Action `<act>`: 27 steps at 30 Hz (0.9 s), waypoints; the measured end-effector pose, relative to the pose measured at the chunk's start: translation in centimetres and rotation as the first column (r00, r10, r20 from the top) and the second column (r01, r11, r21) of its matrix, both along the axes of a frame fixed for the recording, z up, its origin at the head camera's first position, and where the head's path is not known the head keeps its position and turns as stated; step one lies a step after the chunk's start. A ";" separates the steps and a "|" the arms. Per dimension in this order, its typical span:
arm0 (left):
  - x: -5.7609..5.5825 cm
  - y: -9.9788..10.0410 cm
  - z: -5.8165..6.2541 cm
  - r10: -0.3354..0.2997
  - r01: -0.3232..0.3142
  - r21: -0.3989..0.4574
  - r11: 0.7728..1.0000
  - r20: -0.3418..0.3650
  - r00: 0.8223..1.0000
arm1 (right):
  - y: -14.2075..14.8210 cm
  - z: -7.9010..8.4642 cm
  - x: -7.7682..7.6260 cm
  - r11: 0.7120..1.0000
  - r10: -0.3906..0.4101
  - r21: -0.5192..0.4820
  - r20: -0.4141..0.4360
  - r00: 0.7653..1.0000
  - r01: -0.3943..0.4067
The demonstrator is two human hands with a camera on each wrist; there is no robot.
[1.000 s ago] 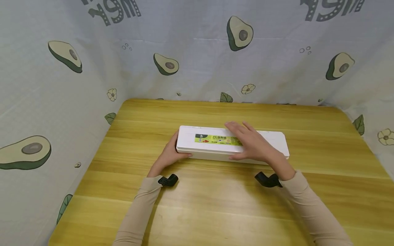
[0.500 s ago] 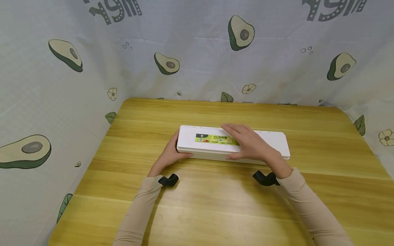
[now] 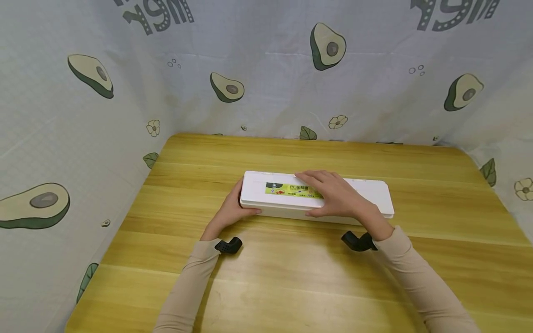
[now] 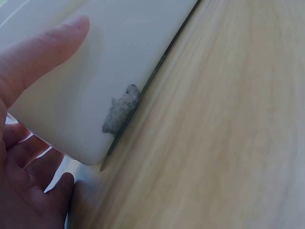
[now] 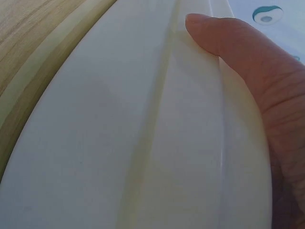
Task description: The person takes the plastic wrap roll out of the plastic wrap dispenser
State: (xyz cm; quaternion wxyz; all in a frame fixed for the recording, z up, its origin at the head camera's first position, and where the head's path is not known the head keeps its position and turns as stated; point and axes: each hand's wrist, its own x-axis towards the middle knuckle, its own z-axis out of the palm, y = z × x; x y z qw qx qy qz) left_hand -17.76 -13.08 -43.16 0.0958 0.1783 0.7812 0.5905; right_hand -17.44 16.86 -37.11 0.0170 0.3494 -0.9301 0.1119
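One long white box (image 3: pixel 283 200) held at its end and across its top

It lies lengthwise across the middle of the worktop (image 3: pixel 266 277), top upward, long front wall toward me. A yellow-green label (image 3: pixel 287 189) with Chinese characters sits on top, its right end covered.

My left hand (image 3: pixel 230 208) grips the box's left end, thumb on the front wall, fingers around the end; I judge this hold would keep the box from sliding sideways. My right hand (image 3: pixel 339 196) holds it just right of the middle, bridging the top with the thumb on the front and fingers reaching toward the far edge. That wider span seems suited to steadying the box from front and back together.

Close up from the left wrist, a greyish patch (image 4: pixel 120 113) shows low on the front near the corner; I cannot tell what it is.

Black cameras (image 3: pixel 228 245) sit at my beige sleeves (image 3: pixel 187 286), angled inward, presumably to watch each hand. Beyond the worktop hangs pale cloth (image 3: pixel 266 55) printed with avocados, leaves and flowers.
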 end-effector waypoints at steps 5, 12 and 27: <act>0.0 0.0 0.1 -0.003 0.003 0.002 1.000 -0.006 1.000 | -0.1 0.0 -0.1 1.000 0.008 0.008 -0.016 1.000 -0.008; 0.1 0.0 0.0 -0.001 0.001 0.003 1.000 -0.003 1.000 | 0.0 -0.2 -0.1 1.000 0.026 -0.003 -0.055 0.998 -0.026; 0.1 0.0 0.0 0.000 0.000 -0.004 1.000 -0.010 1.000 | -0.1 -0.3 -0.3 0.999 0.029 -0.023 -0.083 0.996 -0.031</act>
